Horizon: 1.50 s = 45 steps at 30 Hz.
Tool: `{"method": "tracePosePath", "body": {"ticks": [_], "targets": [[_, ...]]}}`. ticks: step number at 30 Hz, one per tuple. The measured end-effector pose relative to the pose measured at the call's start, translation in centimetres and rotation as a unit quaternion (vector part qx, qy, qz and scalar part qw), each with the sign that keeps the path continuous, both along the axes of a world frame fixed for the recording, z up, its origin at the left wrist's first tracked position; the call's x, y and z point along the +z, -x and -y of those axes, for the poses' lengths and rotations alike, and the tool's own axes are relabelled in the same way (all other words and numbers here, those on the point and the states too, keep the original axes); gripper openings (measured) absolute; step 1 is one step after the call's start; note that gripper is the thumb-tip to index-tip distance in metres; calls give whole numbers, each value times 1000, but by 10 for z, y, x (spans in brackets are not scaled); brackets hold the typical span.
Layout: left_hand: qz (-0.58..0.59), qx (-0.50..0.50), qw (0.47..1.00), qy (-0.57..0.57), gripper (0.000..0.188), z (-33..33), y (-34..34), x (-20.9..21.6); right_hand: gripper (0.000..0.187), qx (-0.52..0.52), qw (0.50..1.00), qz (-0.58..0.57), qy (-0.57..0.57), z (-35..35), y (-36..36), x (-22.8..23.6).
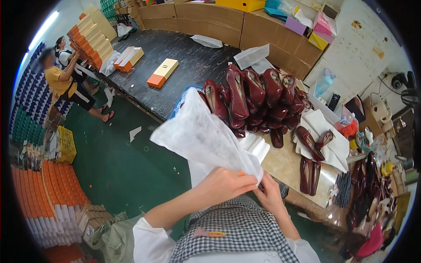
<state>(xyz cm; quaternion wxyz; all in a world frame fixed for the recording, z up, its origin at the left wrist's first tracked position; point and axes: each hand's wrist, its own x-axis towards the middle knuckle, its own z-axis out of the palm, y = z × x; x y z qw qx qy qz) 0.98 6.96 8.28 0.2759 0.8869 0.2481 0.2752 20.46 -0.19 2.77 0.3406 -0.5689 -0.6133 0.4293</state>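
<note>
A thin white non-woven shoe bag [197, 131] spreads out in front of me, its far end fanned toward the table's edge. The near corner is pinched between the fingers of my left hand [228, 186]. My right hand [269, 195] closes on the same corner, close beside the left; a small dark bit shows at its fingers, too hidden to name. Beyond the bag, glossy dark red flat shoes [237, 92] are heaped on the table. Nearer, to the right, a pair of dark red bow flats [313, 142] lies on white paper [313, 122], with another pair [309, 175] beside it.
On the black table [149, 48] stand orange and cream shoeboxes [163, 73]. A cardboard barrier [210, 19] runs along the back. Stacked boxes [48, 188] rise at the left, and two people [66, 79] stand by box piles. Black strips [343, 188] lie at the right edge.
</note>
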Motion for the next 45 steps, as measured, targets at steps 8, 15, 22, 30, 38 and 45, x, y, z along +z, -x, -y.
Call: {"method": "tracePosePath", "body": {"ticks": [8, 15, 22, 30, 38, 45], "targets": [[76, 121, 984, 110, 12, 29, -7, -36, 41, -78, 797, -476, 364, -35, 28, -14], [57, 312, 932, 175, 13, -7, 70, -39, 40, 83, 842, -436, 305, -127, 73, -22], [73, 361, 923, 109, 10, -93, 153, -55, 38, -15, 819, -501, 279, -200, 168, -47], [294, 235, 869, 321, 13, -195, 250, -18, 76, 195, 916, -351, 2, -349, 241, -11], [326, -44, 853, 406, 18, -247, 257, -23, 39, 224, 961, -162, -12, -298, 248, -3], [74, 125, 965, 216, 37, -264, 235, -48, 22, 92, 989, -114, 14, -297, 214, 18]]}}
